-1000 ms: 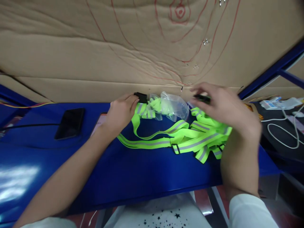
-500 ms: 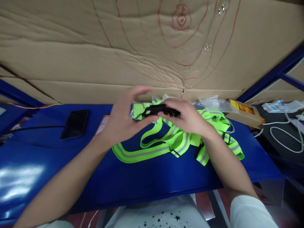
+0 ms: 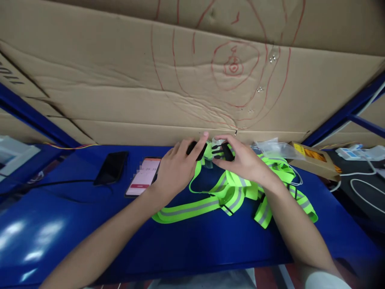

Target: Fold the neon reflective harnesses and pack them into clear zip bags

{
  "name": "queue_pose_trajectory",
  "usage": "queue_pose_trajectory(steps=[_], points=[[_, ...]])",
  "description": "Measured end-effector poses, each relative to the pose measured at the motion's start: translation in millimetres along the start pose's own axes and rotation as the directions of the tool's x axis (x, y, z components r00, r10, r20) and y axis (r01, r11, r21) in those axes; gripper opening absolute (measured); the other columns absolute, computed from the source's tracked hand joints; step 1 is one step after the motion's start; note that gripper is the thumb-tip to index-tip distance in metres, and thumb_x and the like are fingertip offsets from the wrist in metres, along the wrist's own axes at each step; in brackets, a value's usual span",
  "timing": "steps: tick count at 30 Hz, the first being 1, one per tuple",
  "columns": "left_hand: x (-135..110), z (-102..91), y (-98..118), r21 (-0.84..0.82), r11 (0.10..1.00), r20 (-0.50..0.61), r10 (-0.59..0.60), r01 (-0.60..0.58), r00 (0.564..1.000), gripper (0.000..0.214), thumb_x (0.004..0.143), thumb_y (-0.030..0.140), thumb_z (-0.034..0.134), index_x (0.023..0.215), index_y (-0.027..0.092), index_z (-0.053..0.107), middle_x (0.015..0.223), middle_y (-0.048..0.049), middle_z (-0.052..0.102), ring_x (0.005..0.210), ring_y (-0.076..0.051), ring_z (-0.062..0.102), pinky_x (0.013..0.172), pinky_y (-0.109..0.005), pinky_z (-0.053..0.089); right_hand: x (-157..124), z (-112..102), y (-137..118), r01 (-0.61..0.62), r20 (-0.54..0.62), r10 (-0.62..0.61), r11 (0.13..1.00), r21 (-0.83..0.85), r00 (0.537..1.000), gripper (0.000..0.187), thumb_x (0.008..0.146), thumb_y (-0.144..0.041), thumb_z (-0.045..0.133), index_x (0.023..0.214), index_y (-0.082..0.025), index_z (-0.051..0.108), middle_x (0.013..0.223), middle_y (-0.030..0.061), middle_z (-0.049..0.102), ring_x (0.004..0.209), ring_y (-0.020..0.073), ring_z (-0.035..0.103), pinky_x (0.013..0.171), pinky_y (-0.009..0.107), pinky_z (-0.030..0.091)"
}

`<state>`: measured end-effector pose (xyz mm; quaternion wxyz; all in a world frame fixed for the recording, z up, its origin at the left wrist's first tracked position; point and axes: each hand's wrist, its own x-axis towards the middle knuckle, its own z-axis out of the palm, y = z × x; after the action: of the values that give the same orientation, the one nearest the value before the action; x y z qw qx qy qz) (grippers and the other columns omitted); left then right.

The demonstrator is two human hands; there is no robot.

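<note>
My left hand (image 3: 180,164) is closed round the black socket half of a side-release buckle (image 3: 196,150). Facing it, the pronged half of the buckle (image 3: 226,152) is gripped between the thumb and fingers of my right hand (image 3: 242,158), its prongs pointing left. The two halves are apart, with a narrow gap between them. Fluorescent yellow-green reflective straps (image 3: 192,209) with grey stripes and black sliders lie in loops on the blue table below and to the right of my hands.
Left of my hands lie a lit phone (image 3: 140,176) and a dark phone (image 3: 111,167) by a black cable. Cardboard (image 3: 120,96) with red rings stands behind the blue table (image 3: 180,249). Clear plastic bags (image 3: 278,149) and a small carton (image 3: 319,160) are at the right back.
The buckle halves, together in my right hand earlier, are now apart. My left hand has moved right and taken the socket half. The view has tilted up, uncovering the lit phone.
</note>
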<state>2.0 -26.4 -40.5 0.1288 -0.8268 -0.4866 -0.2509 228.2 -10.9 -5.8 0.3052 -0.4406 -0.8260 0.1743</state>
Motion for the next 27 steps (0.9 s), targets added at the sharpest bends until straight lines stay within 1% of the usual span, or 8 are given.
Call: queue_pose_trajectory(steps=[2,4,8,12,15,19,24,27], points=[[-1.3,-2.5,7.5,0.144,0.989,0.04,-0.05,0.044,0.998,0.078,0.095,0.008,0.047,0.167,0.025,0.022,0.134,-0.0172,0.061,0.11,-0.033,0.07,0.087,-0.045,0.062,-1.1,2.4,-6.0,-0.023,-0.011,0.023,0.999,0.038,1.0,0.056,0.085,-0.043,0.078,0.135,-0.025,0.058,0.13,0.0051,0.071,0.115,0.027,0.07,0.1,0.04,0.056],[-3.0,-2.0,14.0,0.181,0.981,0.068,-0.075,0.062,0.995,0.078,0.096,0.01,0.046,0.167,0.022,0.018,0.133,-0.019,0.058,0.108,-0.032,0.07,0.082,-0.042,0.063,-1.1,6.3,-9.3,-0.016,-0.021,0.018,0.998,0.067,1.0,0.048,0.087,-0.046,0.077,0.128,-0.024,0.063,0.126,0.0044,0.074,0.111,0.025,0.072,0.095,0.037,0.057],[-6.2,3.7,18.9,0.147,0.987,0.071,-0.08,0.069,0.994,0.078,0.098,0.013,0.047,0.167,0.014,0.012,0.134,-0.0226,0.053,0.11,-0.034,0.068,0.077,-0.039,0.063,2.0,14.3,-6.8,-0.007,-0.025,0.008,0.998,0.064,1.0,0.038,0.091,-0.047,0.074,0.12,-0.022,0.069,0.12,0.0058,0.076,0.108,0.0242,0.073,0.095,0.037,0.057],[-7.4,8.0,16.9,0.07,0.995,0.066,-0.081,0.076,0.995,0.079,0.097,0.016,0.049,0.166,0.01,0.011,0.135,-0.0244,0.052,0.113,-0.037,0.066,0.075,-0.039,0.062,1.2,17.9,-6.3,0.037,-0.014,-0.037,0.999,-0.011,0.999,0.046,0.1,-0.049,0.063,0.135,-0.018,0.064,0.132,0.0123,0.071,0.124,0.0286,0.068,0.107,0.045,0.053],[-8.5,10.7,17.6,-0.012,0.998,0.019,-0.063,0.063,0.998,0.079,0.099,0.024,0.051,0.166,0.007,0.013,0.139,-0.0273,0.049,0.119,-0.04,0.062,0.082,-0.045,0.062,-2.4,18.0,-15.9,0.008,-0.031,-0.013,0.991,-0.132,0.999,0.052,0.104,-0.044,0.057,0.146,-0.014,0.056,0.14,0.0184,0.065,0.131,0.0331,0.063,0.111,0.049,0.051],[-11.1,14.3,21.1,-0.166,0.985,-0.067,0.032,-0.043,0.997,0.078,0.102,0.033,0.052,0.165,0.006,0.014,0.142,-0.0282,0.045,0.132,-0.04,0.052,0.103,-0.055,0.054,-4.0,22.2,-29.5,-0.072,-0.048,0.062,0.96,-0.269,0.997,0.053,0.109,-0.037,0.042,0.155,-0.012,0.048,0.143,0.023,0.059,0.128,0.0382,0.063,0.106,0.053,0.053],[-10.7,6.3,17.5,-0.211,0.971,-0.082,0.093,-0.109,0.992,0.068,0.101,0.024,0.054,0.162,0.008,0.029,0.141,-0.0239,0.049,0.13,-0.035,0.054,0.108,-0.05,0.051,-2.0,19.3,-25.5,0.056,0.033,-0.053,0.992,-0.117,0.998,0.06,0.111,-0.044,0.032,0.158,-0.008,0.042,0.149,0.0208,0.057,0.14,0.0326,0.055,0.117,0.05,0.046],[-5.5,-9.5,11.6,-0.184,0.981,-0.11,0.036,-0.055,0.993,0.063,0.097,0.031,0.063,0.155,0.018,0.043,0.137,-0.0179,0.058,0.124,-0.034,0.06,0.104,-0.05,0.05,-3.0,3.0,-17.2,0.102,0.057,-0.103,0.995,0.019,0.993,0.075,0.105,-0.056,0.048,0.165,-0.016,0.029,0.16,0.015,0.048,0.149,0.0294,0.046,0.125,0.049,0.037]])
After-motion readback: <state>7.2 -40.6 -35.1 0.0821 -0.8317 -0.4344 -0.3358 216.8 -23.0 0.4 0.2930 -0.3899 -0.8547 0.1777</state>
